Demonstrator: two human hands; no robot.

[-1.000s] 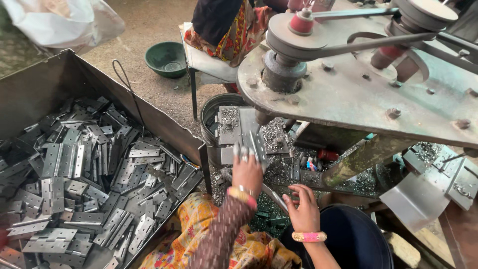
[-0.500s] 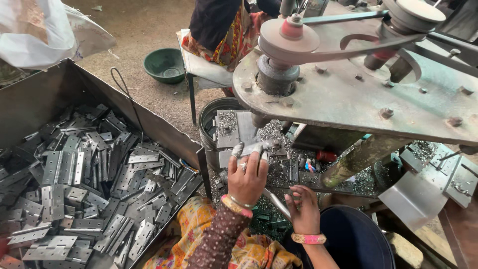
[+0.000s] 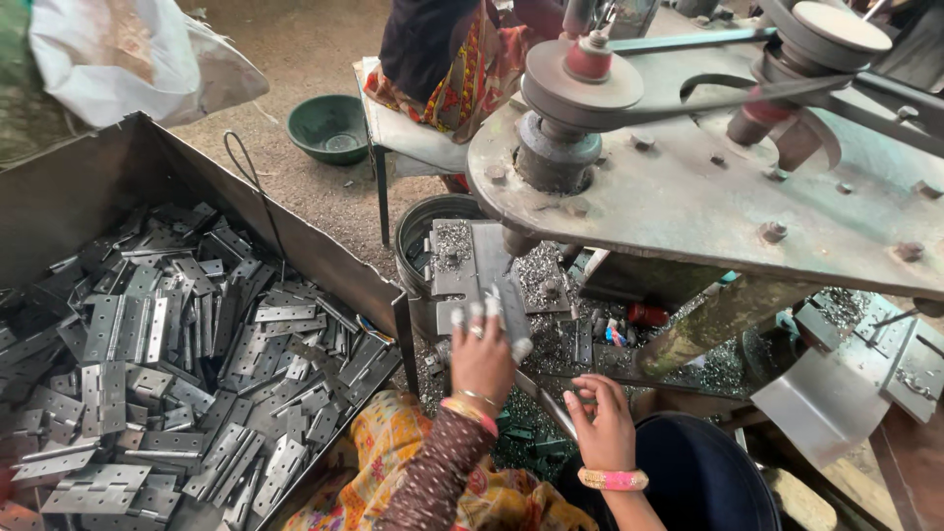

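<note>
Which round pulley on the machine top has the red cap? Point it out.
The left pulley, above the grey hub nearest the seated person; a red cap sits at its centre. The right pulley has a plain pale top.

Two bare hands reach forward from the bottom of the view. The left hand [image 3: 482, 356] is raised, back toward the camera, fingers pointing up and away and curled around something at their tips. Its fingertips [image 3: 491, 307] are capped in pale coverings. A thin bangle and a coloured band sit at the left wrist, and the forearm wears a dark dotted sleeve that slants down to the lower left. The right hand [image 3: 602, 425] sits lower and nearer, just to the right of the left one. Its fingers bend inward toward the thumb in a loose pinch. A pink patterned bangle circles the right wrist, and the bare forearm runs off the bottom edge.
</note>
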